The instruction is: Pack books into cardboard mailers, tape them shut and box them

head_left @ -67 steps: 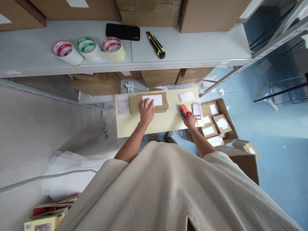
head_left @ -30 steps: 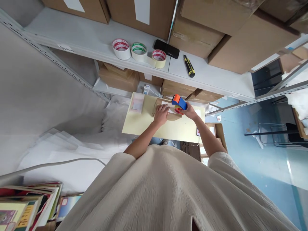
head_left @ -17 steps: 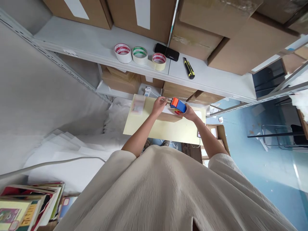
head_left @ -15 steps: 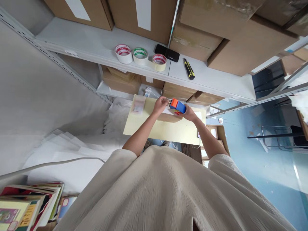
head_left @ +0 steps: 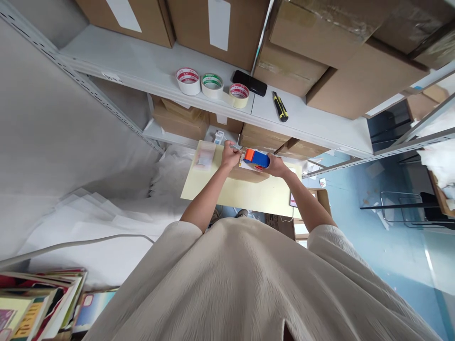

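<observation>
My right hand (head_left: 276,166) is wrapped round the rear of a blue and orange tape dispenser (head_left: 259,158). The dispenser is over a small cardboard box (head_left: 249,174), and its orange end points left. Just left of that end, my left hand (head_left: 230,155) is closed in a pinch. A thin, clear-looking strip of tape (head_left: 235,147) shows at its fingertips; how far it runs towards the dispenser is too small to make out. On top of the box is a white label, partly hidden by the dispenser. The box lies on a pale yellow tabletop (head_left: 213,186).
Above the table, a grey shelf (head_left: 142,66) holds rolls of tape (head_left: 187,81), a black phone-like object (head_left: 249,83), a yellow-black utility knife (head_left: 280,106) and large cartons (head_left: 216,28). A phone (head_left: 293,199) lies at the table's right edge. Books (head_left: 39,303) are stacked at lower left.
The dispenser has moved slightly left over the box and sits more level. My left hand has shifted a little left, and the clear strip shows better at its fingers.
</observation>
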A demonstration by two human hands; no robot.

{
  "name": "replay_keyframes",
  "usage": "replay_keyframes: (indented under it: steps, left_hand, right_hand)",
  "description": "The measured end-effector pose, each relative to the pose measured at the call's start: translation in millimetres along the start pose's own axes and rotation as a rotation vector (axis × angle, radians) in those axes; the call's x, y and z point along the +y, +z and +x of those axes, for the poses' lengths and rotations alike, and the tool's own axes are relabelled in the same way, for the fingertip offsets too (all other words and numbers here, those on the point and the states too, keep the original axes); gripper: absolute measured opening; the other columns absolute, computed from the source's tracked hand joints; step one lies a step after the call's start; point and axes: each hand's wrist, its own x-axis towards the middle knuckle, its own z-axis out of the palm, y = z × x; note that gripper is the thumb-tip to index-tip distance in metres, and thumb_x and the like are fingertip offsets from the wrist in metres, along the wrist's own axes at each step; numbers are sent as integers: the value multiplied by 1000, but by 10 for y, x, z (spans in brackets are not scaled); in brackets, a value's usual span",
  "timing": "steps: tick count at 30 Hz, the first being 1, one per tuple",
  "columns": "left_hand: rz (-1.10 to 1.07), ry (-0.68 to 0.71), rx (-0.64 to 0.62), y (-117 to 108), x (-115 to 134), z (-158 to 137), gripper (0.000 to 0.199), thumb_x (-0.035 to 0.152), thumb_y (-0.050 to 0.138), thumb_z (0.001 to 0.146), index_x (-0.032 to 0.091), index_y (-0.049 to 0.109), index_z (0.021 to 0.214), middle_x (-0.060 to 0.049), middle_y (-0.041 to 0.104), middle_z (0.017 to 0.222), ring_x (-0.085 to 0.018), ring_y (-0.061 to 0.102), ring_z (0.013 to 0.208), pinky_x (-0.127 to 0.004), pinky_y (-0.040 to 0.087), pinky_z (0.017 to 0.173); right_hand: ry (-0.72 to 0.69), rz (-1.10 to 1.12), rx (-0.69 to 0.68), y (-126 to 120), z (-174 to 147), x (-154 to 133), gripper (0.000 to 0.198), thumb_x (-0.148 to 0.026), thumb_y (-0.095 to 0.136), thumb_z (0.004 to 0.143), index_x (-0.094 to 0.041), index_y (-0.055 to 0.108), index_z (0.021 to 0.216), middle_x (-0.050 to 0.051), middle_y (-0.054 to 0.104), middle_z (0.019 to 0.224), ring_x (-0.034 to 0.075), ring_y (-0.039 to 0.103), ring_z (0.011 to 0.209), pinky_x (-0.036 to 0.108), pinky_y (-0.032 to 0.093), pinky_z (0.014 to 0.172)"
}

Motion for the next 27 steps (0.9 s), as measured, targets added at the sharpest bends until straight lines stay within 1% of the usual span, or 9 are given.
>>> replay_keyframes:
  steps: [3,6,9,11,15,21,24,27]
  left_hand:
    - [-39,-26,40,-120,-17,12,58,10,86,84,30,57,130,10,69,77,-16,72,73,-29,57,75]
    - [-68,-47,61,-311,-42,53,55,10,86,83,28,56,127,10,67,74,-16,72,73,-31,56,76]
    - [-70,-73,92,-480,-100,76,50,10,86,84,29,56,120,10,65,73,-17,72,72,-32,55,78]
    - [-69,-86,102,-538,-155,64,48,10,87,84,30,56,115,10,64,72,-18,73,73,-34,56,80]
    - [-90,-92,110,-557,-267,9,47,10,88,83,30,56,112,9,66,71,-21,77,78,-35,58,83]
    - [-151,-122,138,-548,-432,-29,46,13,86,87,31,57,117,11,65,69,-19,77,75,-36,61,87]
    - [-182,-138,131,-519,-541,-17,48,14,90,87,30,56,118,12,63,71,-16,75,74,-32,59,87]
    - [-218,-168,123,-474,-669,15,45,9,84,94,27,52,121,13,62,73,-11,68,73,-28,55,88]
  right_hand:
    - [-14,-36,-9,-4,32,-44,64,-72,88,86,-25,62,122,10,81,107,35,75,102,52,52,111]
    - [-12,-54,-10,10,62,-90,67,-76,87,87,-25,63,123,11,82,109,35,75,104,50,55,106]
    - [-6,-42,-37,24,94,-149,67,-73,89,86,-25,63,125,13,82,117,35,76,104,44,58,95]
    - [0,-29,-47,26,112,-190,68,-70,91,86,-25,64,128,15,82,122,35,77,103,42,58,89]
    - [18,-62,-51,5,141,-276,67,-64,93,86,-24,65,131,17,82,123,36,77,105,41,59,88]
    - [16,-159,-78,-52,171,-420,62,-60,94,88,-26,66,130,15,83,121,37,78,107,42,61,90]
    - [14,-197,-83,-71,191,-472,62,-60,93,88,-25,67,131,15,83,123,39,78,110,43,62,92]
    - [31,-220,-86,-72,217,-495,62,-58,95,88,-24,68,132,16,83,125,39,78,112,44,62,93]
